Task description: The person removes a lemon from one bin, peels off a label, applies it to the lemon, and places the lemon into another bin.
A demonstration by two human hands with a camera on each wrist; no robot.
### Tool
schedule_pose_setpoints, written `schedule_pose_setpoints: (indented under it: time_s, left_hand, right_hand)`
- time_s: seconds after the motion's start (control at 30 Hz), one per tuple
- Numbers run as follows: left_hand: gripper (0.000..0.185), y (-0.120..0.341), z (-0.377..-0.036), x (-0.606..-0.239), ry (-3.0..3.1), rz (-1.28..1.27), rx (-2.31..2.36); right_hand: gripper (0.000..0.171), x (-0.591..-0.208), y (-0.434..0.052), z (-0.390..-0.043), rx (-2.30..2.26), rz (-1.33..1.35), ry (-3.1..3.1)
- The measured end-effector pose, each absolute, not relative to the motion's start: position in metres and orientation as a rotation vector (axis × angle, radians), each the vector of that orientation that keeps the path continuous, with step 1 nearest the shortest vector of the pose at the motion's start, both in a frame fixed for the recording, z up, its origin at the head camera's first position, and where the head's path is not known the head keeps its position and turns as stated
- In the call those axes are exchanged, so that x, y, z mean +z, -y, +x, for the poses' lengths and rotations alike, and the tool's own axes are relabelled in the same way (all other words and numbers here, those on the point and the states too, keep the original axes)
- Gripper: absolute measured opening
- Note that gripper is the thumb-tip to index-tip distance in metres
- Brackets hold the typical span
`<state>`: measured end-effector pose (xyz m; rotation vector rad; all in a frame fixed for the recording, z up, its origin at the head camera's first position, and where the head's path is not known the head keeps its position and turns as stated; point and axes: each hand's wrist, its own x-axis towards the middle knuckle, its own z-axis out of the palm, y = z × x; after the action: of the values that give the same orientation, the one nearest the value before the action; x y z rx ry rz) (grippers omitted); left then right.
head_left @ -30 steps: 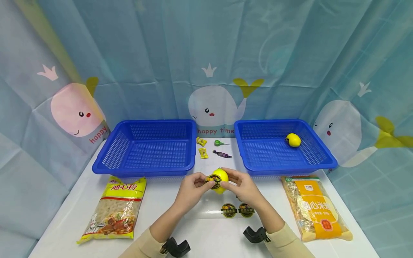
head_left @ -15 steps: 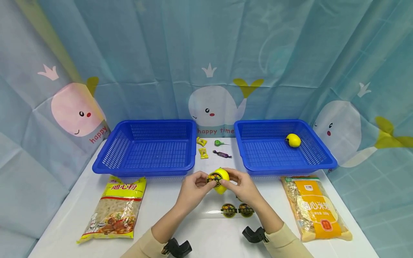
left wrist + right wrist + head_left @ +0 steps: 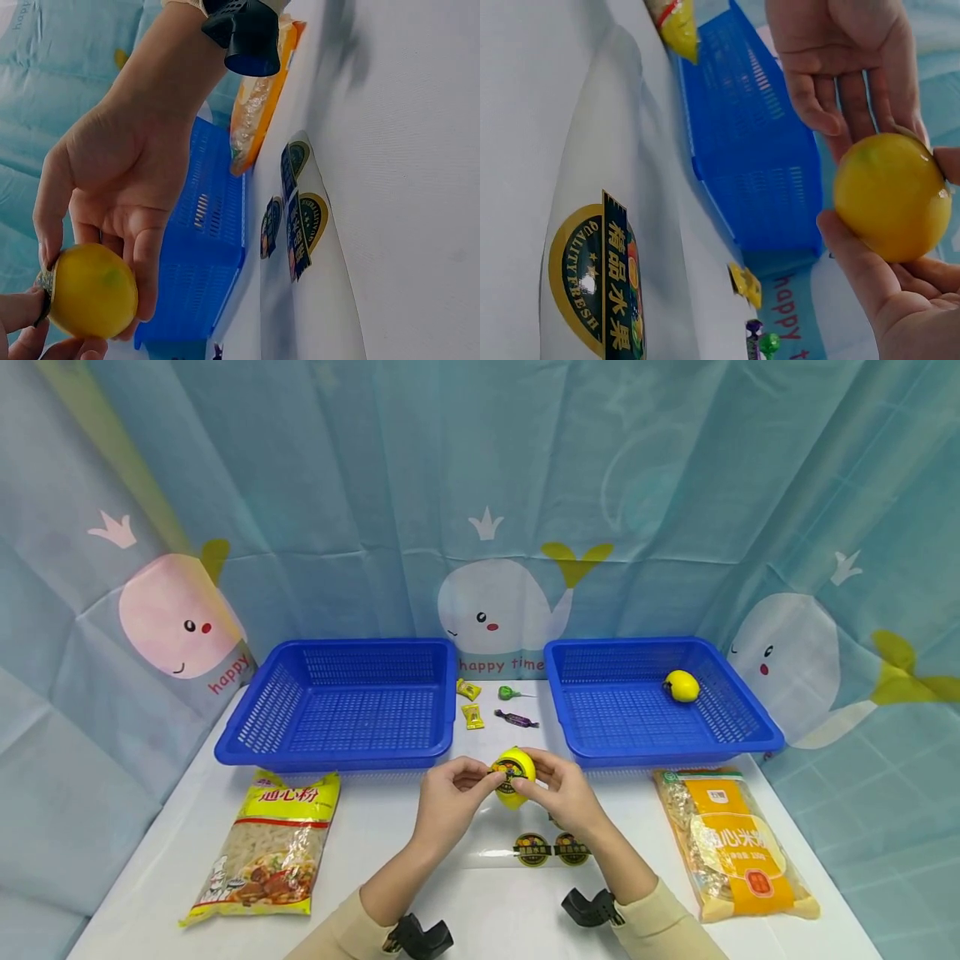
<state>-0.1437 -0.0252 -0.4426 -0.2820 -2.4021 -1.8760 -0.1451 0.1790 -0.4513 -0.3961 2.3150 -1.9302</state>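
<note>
In the head view a yellow lemon (image 3: 527, 762) is held over the middle of the table. The right hand (image 3: 572, 795) grips it from the right, its thumb on the front near a round black-and-gold fruit sticker (image 3: 509, 779). From the left, the left hand (image 3: 446, 797) pinches that sticker's edge between thumb and index finger. The sticker lies against the lemon's near face. In the left wrist view the right hand's fingers (image 3: 148, 270) wrap behind the lemon (image 3: 97, 292). The right wrist view shows the lemon's plain underside, with the sticker mostly hidden.
A glossy sheet (image 3: 480, 852) with more stickers lies below the hands. Blue baskets stand behind, one left (image 3: 337, 758) and one right (image 3: 660, 750) with another lemon (image 3: 682, 686). Wrapped candies (image 3: 517, 719) lie between them. Pasta bags flank left (image 3: 273, 852) and right (image 3: 738, 847).
The left hand has moved slightly right, bringing the sticker further across the lemon's front. The right hand keeps its grip, with the lemon shifted slightly.
</note>
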Motion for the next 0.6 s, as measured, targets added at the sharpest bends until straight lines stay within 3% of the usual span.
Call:
schedule_pose_setpoints:
  time_s: [0.47, 0.6]
  left_hand:
    - [0.024, 0.0230, -0.1403, -0.4406, 2.371, -0.336, -1.919]
    - [0.049, 0.0253, -0.1407, -0.4417, 2.383, -0.512, -1.920]
  right_hand:
    - [0.056, -0.4511, -0.1798, -0.1438, -2.040, -0.263, -2.172]
    - [0.054, -0.4472, -0.1841, -0.1424, -2.107, -0.274, -2.108]
